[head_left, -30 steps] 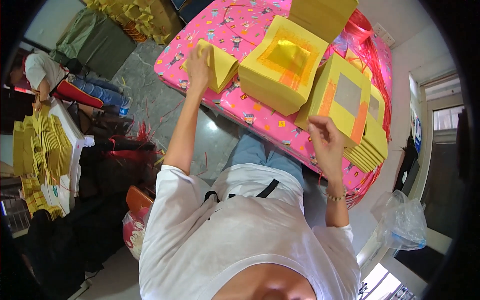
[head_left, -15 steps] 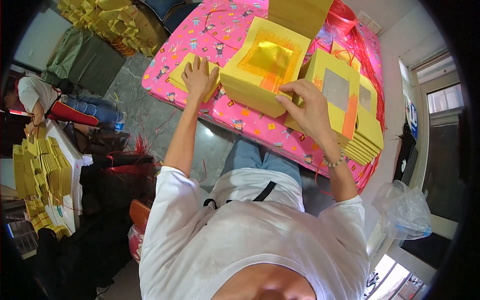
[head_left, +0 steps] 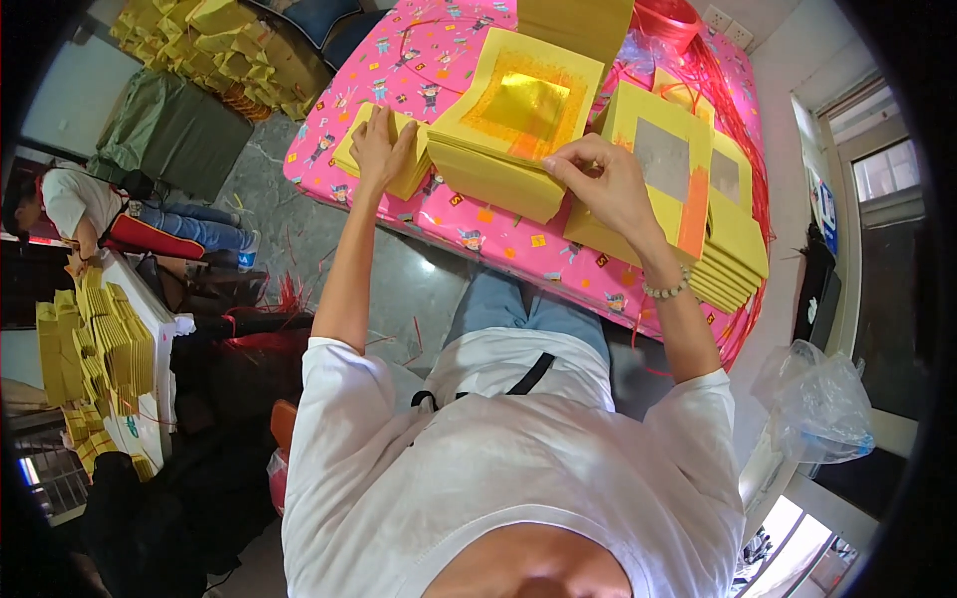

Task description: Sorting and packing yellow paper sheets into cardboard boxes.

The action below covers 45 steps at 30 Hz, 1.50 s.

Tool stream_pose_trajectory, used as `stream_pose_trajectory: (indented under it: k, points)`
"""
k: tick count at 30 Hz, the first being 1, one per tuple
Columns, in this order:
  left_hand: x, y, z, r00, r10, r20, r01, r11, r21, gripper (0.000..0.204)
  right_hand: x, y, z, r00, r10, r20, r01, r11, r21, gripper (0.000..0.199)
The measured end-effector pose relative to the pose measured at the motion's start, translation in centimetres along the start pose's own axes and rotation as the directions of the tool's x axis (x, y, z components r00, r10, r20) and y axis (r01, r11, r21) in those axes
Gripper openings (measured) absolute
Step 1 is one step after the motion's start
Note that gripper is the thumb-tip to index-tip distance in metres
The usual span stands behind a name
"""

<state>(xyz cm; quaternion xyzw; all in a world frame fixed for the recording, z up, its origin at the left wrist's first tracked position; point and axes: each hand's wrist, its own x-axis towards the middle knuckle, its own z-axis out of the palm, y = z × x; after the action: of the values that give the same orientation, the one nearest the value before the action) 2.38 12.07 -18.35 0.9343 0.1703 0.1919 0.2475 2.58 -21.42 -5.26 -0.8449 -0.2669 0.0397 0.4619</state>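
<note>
A tall stack of yellow paper sheets (head_left: 498, 164) stands on the pink table, its top sheet bearing a gold foil square (head_left: 526, 103) with orange smudges around it. At the near right corner of this stack my right hand (head_left: 603, 184) is closed, thumb and forefinger pinching the edge of the top paper. My left hand (head_left: 382, 149) lies with its fingers spread over a lower stack of yellow paper (head_left: 349, 149) to the left. Right of the tall stack stand more yellow paper stacks (head_left: 663, 159), with a silver square and an orange band on top.
The table has a pink patterned cover (head_left: 478, 224). A red basin (head_left: 668, 22) and red strings (head_left: 733, 110) lie at its far right. On the left, another person (head_left: 85, 204) sits by a white table (head_left: 159, 344) piled with yellow paper. A clear plastic bag (head_left: 822, 399) hangs at right.
My right thumb and forefinger have closed together at the tall stack's corner, where they were apart before. My left hand stays on the low stack. The whole view has shifted slightly.
</note>
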Motion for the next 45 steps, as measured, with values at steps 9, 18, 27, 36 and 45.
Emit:
stream_pose_trajectory:
  k: [9, 18, 27, 36, 45]
  points:
    - [-0.3, -0.2, -0.9, 0.986, 0.072, -0.15, -0.074, 0.997, -0.008, 0.063, 0.2, 0.2, 0.5, 0.999, 0.006, -0.038, -0.005, 1.0, 0.029, 0.03]
    - [-1.5, 7.9, -5.8, 0.936, 0.203, -0.288, -0.311, 0.861, -0.402, 0.031, 0.3, 0.6, 0.6, 0.998, 0.019, -0.066, -0.019, 1.0, 0.0, 0.031]
    - [-3.4, 16.8, -9.8, 0.636, 0.771, -0.027, -0.768, 0.629, -0.12, 0.023, 0.1, -2.3, -0.2, 0.945, -0.209, -0.253, 0.14, 0.954, -0.264, 0.023]
    - [-2.6, 17.9, -9.0, 0.696, 0.702, -0.154, -0.717, 0.692, -0.085, 0.015, 0.3, -1.2, -0.4, 0.841, -0.23, -0.49, 0.196, 0.973, -0.12, 0.047]
    - [-9.3, 21.6, -13.9, 0.894, 0.441, 0.075, -0.188, 0.522, -0.832, 0.014, -1.9, -1.5, -0.5, 0.976, -0.139, -0.17, 0.219, 0.575, 0.788, 0.086]
